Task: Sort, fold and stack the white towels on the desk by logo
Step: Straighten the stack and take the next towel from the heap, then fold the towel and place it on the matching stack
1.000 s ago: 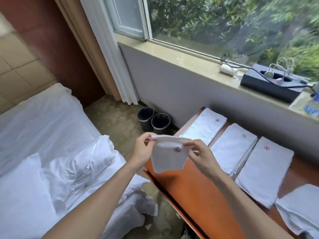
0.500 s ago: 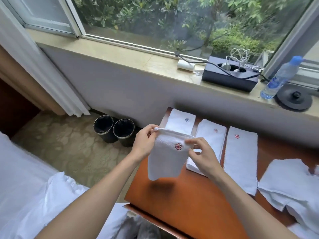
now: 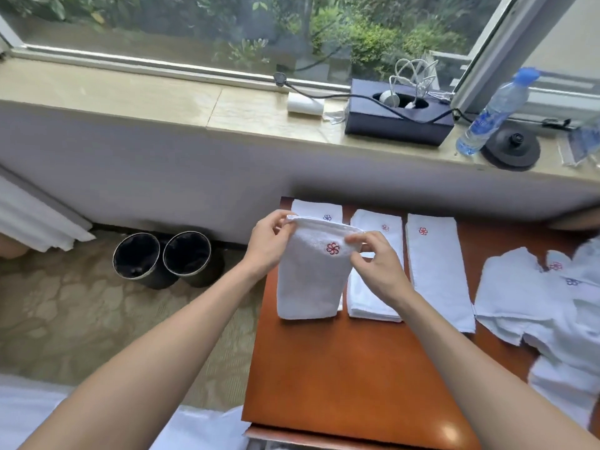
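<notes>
While I pinch its top edge between both hands, the folded towel (image 3: 311,280) hangs over the desk (image 3: 341,368), red logo (image 3: 332,248) facing me.
My left hand (image 3: 268,245) nips the top-left corner and my right hand (image 3: 378,267) the edge just beside the logo, which keeps the mark readable for sorting. Behind my grip lies the blue-logo towel (image 3: 316,209). To its right are the red-logo stack (image 3: 367,300), partly under my right hand, and a second red-logo towel (image 3: 438,271) beyond; I judge this one belongs there. Farther right sprawls the unsorted heap (image 3: 526,297).
</notes>
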The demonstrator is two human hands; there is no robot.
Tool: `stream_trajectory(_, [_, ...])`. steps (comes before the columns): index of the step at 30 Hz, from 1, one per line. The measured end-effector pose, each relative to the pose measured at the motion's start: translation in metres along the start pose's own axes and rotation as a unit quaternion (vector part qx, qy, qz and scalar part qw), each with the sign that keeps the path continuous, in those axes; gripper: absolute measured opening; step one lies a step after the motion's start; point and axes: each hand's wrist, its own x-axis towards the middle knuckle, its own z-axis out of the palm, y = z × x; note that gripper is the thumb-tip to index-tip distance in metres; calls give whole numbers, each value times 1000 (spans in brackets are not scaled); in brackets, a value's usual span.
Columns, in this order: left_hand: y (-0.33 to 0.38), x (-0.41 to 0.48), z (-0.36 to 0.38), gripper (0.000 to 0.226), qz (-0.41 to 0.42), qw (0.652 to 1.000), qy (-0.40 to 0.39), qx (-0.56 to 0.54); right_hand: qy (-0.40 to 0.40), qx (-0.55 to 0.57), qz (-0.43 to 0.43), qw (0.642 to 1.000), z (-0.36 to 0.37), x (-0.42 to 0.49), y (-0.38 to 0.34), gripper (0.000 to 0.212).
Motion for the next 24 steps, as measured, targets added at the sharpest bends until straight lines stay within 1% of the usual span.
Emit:
stream_trajectory(6, [4, 31, 2, 10, -9, 1000, -18, -22, 21, -10, -6, 1000, -1, 26, 3, 31])
stream_trajectory(11, [7, 57, 10, 12, -8, 999, -17, -33, 97, 24, -11, 995, 5, 52, 6, 30])
stream_trajectory(13, [-2, 70, 17, 11, -23, 999, -11, -31, 87, 31, 4, 996, 11, 68, 12, 29])
stream_trajectory(16, [-25, 88, 28, 11, -63, 998, 5, -27, 43, 14, 35, 998, 24, 93, 30, 28])
stream_trajectory(20, [-53, 111, 40, 12, -88, 996, 24, -20, 23, -11, 58, 998, 37, 119, 58, 30])
stream_trajectory(24, [-71, 139, 49, 10, -98, 995, 7, -22, 16, -34, 76, 996, 43, 141, 82, 36])
